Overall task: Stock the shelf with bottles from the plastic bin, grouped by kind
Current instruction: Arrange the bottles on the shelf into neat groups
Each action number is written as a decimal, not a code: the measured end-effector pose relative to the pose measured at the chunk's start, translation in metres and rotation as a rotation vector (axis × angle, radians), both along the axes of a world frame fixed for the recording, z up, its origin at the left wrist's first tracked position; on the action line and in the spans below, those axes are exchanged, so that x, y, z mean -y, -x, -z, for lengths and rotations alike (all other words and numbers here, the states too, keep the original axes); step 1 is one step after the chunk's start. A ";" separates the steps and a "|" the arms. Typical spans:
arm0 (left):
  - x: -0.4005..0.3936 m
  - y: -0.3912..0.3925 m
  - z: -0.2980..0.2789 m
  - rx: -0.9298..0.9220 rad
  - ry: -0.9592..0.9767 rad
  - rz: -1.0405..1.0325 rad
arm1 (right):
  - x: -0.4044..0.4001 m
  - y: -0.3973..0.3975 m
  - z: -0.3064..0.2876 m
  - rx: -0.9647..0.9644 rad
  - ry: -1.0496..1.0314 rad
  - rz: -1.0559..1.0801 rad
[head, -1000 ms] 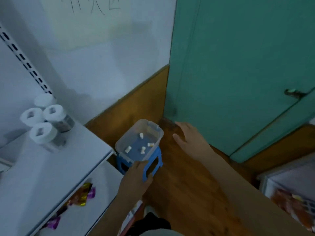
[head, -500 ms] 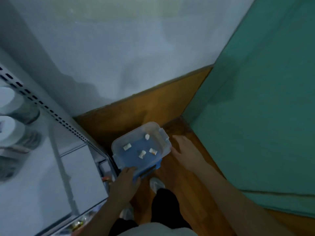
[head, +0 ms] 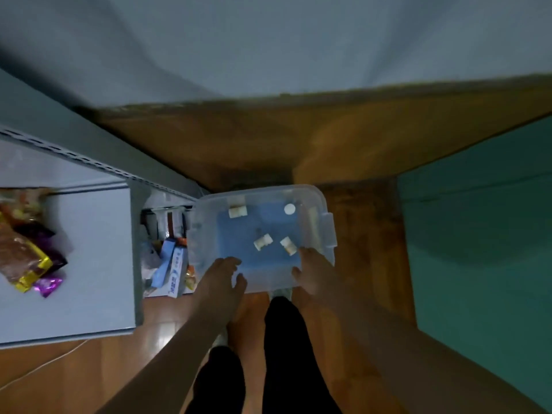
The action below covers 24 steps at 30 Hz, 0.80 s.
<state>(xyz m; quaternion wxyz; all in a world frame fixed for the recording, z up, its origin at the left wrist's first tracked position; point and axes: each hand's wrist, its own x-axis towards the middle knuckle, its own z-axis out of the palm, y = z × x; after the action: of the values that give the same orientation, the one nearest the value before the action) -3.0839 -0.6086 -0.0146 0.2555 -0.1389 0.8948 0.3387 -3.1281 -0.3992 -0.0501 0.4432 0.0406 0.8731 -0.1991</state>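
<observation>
A clear plastic bin (head: 328, 231) stands on something blue below me, seen from straight above. Several small white-capped bottles lie in it: one (head: 237, 211) at the far left, one upright (head: 289, 209) at the far right, and two (head: 263, 242) (head: 288, 245) nearer me. My left hand (head: 222, 279) grips the bin's near left corner, thumb on the near wall. At the near right corner my right hand (head: 313, 273) reaches over the rim, its fingertips beside the nearest bottle and holding nothing. The grey shelf (head: 89, 249) is at the left.
Snack packets in gold and purple wrappers (head: 30, 258) lie on the shelf board. Blue boxes (head: 173, 264) stand on a lower level between shelf and bin. A green door (head: 478, 234) closes off the right. My dark trouser legs (head: 283, 354) stand on the wooden floor.
My view has tipped down to look straight into the bin. My right hand has moved from beside the bin onto its near right rim. My left hand stays at the near left edge.
</observation>
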 end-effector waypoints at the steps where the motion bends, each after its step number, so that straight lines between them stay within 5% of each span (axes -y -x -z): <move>1: -0.006 0.009 0.013 -0.006 0.009 0.002 | 0.003 0.002 0.016 0.011 0.001 -0.006; 14: -0.048 0.067 0.189 0.269 0.212 0.148 | 0.024 0.021 0.167 -0.009 -0.171 0.090; 24: -0.055 0.071 0.207 0.304 0.171 0.048 | 0.011 0.026 0.176 0.015 -0.065 0.059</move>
<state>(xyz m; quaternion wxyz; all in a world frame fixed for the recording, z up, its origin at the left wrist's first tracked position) -3.1551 -0.5536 -0.2217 0.3830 -0.1882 0.8745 0.2304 -3.1543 -0.4101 -0.2264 0.4423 0.0823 0.8741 -0.1833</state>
